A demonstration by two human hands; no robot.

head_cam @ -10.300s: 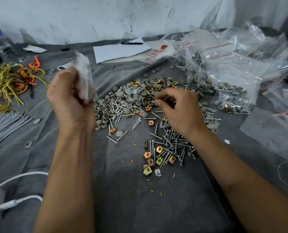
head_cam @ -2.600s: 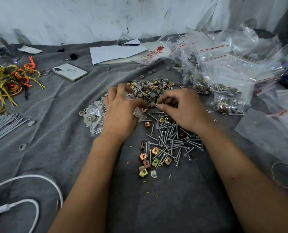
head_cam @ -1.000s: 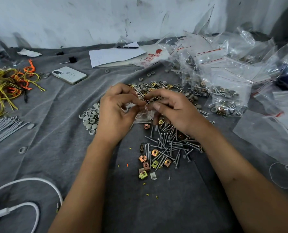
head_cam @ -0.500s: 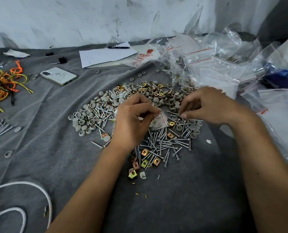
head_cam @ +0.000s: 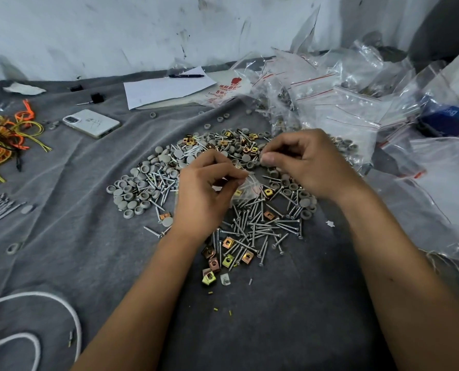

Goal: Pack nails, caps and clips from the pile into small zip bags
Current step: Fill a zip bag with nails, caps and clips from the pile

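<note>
A: Left hand (head_cam: 204, 194) fingers pinch the small zip bag (head_cam: 245, 187) by its mouth, so it hangs open over the pile (head_cam: 217, 183), I reckon.
B: Right?
A: Right hand (head_cam: 307, 163) fingers curled, pinching something tiny above the caps (head_cam: 140, 188); can't tell what. Nails (head_cam: 260, 228) nearer me on the table (head_cam: 89, 236).

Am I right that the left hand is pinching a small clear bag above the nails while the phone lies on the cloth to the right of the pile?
Not quite: in the head view the phone lies left of the pile, not right. The left hand does pinch the small clear bag above the nails.
</note>
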